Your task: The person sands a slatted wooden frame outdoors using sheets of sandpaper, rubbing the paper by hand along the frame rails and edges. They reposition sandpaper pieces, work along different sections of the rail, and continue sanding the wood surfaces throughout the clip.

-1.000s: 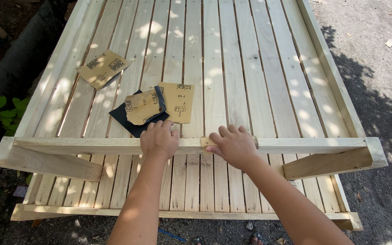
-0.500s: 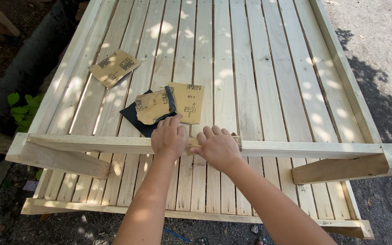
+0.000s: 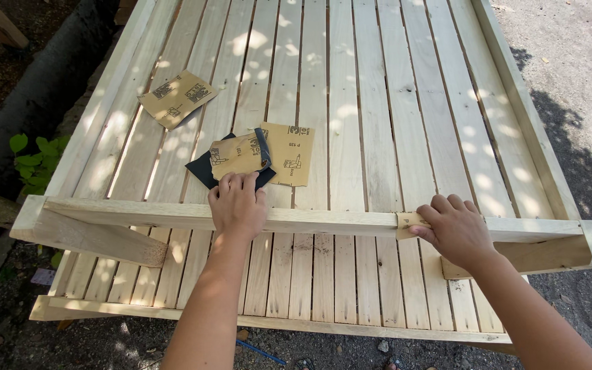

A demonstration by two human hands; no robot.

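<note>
Your left hand (image 3: pixel 238 203) sits flat on the crossbar (image 3: pixel 310 220), the pale rail that runs side to side across the big slatted wooden frame (image 3: pixel 385 96). Those fingers (image 3: pixel 233 182) are spread and released, pressing down on the wood, not gripping anything.

Your right hand (image 3: pixel 455 229) is further along the same crossbar, toward the right end. Its fingers (image 3: pixel 447 204) are curled over the top and clenched on a small folded piece of sandpaper (image 3: pixel 409 223), tan side up, held tight against the front edge of the rail. Only the left end of that piece pokes out from under your hand.

Just past your left hand, up on the slats, there's a little pile: a dark sheet (image 3: pixel 207 171) at the bottom, a curled tan sheet (image 3: pixel 238 156) on top of it, and a flatter tan sheet (image 3: pixel 289 154) overlapping on the right. Your left fingertips are almost touching that pile. Another tan sheet (image 3: pixel 177 99) lies by itself further up and to the left, well apart from the rest.

An angled brace (image 3: pixel 101 238) runs under the crossbar on the left. The whole frame sits outdoors in dappled sun, with dirt and a few green leaves (image 3: pixel 35 161) off the left side.
</note>
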